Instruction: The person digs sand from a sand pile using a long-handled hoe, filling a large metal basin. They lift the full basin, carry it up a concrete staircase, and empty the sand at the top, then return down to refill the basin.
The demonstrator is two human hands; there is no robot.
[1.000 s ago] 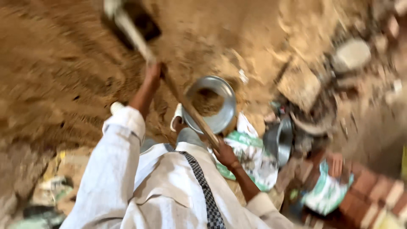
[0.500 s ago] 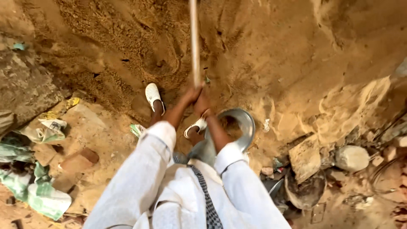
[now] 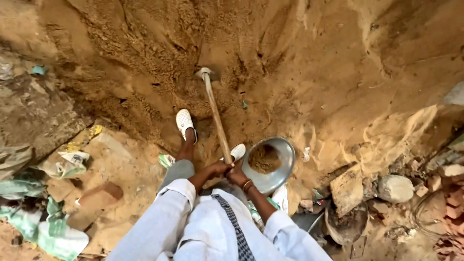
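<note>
We look straight down at our own body standing in a pit of loose brown earth. At far left, crumpled green and white sacks [image 3: 46,232] lie on the ground, with a reddish brick [image 3: 99,197] just beside them. Moving right, our left foot in a white perforated shoe [image 3: 185,122] stands on the sloping sand pile [image 3: 145,53]. Our white sleeves [image 3: 171,208] fill the bottom centre. Our left hand [image 3: 216,168] and right hand [image 3: 237,177] sit side by side, touching, both closed tight around the near end of a long wooden handle [image 3: 216,118]. The handle runs up and away from us, tilted slightly left, to the hoe head [image 3: 203,72], which is sunk into the sand between our feet and the pile. Our right foot, in a matching shoe [image 3: 238,151], is just right of the handle. Touching that shoe is a round metal pan [image 3: 282,166] holding a small mound of sand. Farther right lie broken stones [image 3: 395,187] and rubble, and red bricks [image 3: 452,208] at the edge.
</note>
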